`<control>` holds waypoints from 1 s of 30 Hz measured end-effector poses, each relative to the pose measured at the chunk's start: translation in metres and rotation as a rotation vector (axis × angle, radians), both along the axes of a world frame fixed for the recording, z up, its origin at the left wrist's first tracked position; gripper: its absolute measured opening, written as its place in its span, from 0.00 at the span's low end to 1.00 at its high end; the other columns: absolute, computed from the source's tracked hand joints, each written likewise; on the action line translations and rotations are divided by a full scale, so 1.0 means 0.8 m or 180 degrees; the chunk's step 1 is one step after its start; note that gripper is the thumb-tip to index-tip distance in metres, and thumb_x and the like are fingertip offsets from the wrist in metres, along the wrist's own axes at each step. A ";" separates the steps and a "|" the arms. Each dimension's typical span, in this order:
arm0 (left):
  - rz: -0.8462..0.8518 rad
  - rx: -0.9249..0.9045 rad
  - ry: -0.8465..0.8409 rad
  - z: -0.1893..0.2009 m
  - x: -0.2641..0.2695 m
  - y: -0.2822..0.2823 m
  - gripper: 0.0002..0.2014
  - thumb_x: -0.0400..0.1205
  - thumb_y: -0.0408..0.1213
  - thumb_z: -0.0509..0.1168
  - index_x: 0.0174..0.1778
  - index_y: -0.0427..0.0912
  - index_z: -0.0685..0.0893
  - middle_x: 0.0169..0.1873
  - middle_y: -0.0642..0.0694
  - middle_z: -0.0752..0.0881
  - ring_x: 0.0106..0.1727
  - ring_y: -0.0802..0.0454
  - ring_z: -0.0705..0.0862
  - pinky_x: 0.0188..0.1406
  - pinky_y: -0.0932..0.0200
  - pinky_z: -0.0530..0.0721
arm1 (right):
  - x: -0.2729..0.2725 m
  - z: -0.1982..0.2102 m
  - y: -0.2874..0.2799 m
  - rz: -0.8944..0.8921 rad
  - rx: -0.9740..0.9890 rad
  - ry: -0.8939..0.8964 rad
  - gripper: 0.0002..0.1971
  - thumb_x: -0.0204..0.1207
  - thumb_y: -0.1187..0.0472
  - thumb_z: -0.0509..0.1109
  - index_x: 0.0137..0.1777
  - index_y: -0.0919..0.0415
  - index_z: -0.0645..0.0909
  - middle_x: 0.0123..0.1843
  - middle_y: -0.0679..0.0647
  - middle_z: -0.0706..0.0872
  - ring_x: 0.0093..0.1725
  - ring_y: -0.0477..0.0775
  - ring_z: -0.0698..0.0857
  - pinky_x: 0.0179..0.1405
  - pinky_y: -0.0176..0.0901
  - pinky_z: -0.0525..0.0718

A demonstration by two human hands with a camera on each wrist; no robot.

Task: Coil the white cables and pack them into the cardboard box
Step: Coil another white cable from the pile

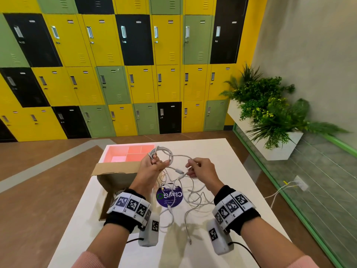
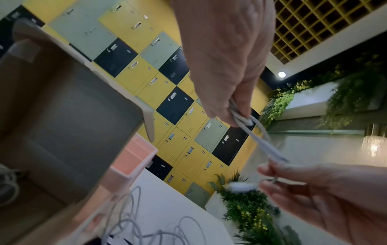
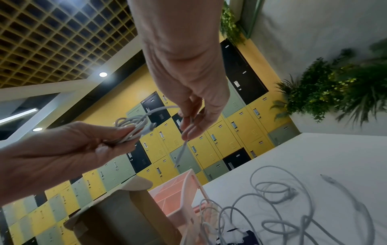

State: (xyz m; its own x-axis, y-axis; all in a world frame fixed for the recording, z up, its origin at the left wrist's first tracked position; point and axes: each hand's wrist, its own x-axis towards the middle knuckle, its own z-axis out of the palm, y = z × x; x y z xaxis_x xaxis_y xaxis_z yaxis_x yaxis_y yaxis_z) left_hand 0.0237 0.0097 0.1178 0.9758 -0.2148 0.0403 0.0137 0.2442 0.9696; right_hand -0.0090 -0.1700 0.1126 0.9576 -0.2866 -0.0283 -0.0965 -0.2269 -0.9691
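My left hand [image 1: 152,167] is raised above the table and grips a small coil of white cable [image 1: 161,152], seen also as the coil [image 3: 134,126] in the right wrist view. My right hand [image 1: 199,168] pinches the free run of that same cable [image 3: 184,132] a short way to the right. More white cables [image 1: 193,200] lie tangled on the white table [image 1: 241,180] beneath both hands. The open cardboard box [image 1: 114,178] stands at the table's left edge, just left of my left wrist, with some cable [image 2: 8,182] inside it.
A pink divided tray [image 1: 129,152] sits behind the box at the far edge. A round purple sticker [image 1: 170,196] lies under the tangle. Lockers fill the far wall; a planter [image 1: 270,117] and a green-framed glass partition [image 1: 309,200] stand to the right.
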 end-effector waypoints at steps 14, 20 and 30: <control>-0.1028 -0.0266 0.0318 0.012 -0.014 -0.001 0.08 0.73 0.24 0.69 0.43 0.33 0.76 0.36 0.40 0.86 0.44 0.47 0.87 0.50 0.59 0.87 | -0.002 0.004 0.008 0.0391 0.2204 0.0328 0.13 0.86 0.58 0.58 0.44 0.58 0.80 0.31 0.45 0.88 0.32 0.39 0.87 0.35 0.34 0.78; -0.1103 -0.0379 0.0511 0.013 -0.019 -0.009 0.14 0.78 0.38 0.69 0.54 0.32 0.81 0.38 0.41 0.88 0.37 0.51 0.86 0.45 0.61 0.87 | -0.005 -0.003 0.013 0.0771 0.1935 0.0709 0.09 0.83 0.55 0.63 0.46 0.53 0.84 0.33 0.45 0.84 0.29 0.40 0.78 0.28 0.34 0.67; -0.0987 -0.0746 0.0881 0.014 -0.029 -0.023 0.09 0.77 0.34 0.67 0.47 0.31 0.80 0.22 0.49 0.73 0.24 0.59 0.70 0.31 0.63 0.84 | -0.009 0.009 0.024 0.1116 0.1744 0.0338 0.03 0.81 0.65 0.65 0.46 0.58 0.77 0.31 0.50 0.76 0.25 0.41 0.69 0.23 0.29 0.68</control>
State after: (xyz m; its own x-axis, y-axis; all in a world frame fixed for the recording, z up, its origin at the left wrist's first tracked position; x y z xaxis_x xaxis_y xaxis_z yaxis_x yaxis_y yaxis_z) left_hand 0.0004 -0.0086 0.1288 0.8481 -0.5137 -0.1302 0.3706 0.3993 0.8386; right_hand -0.0164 -0.1509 0.1195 0.9756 0.1247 -0.1809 -0.2081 0.2613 -0.9426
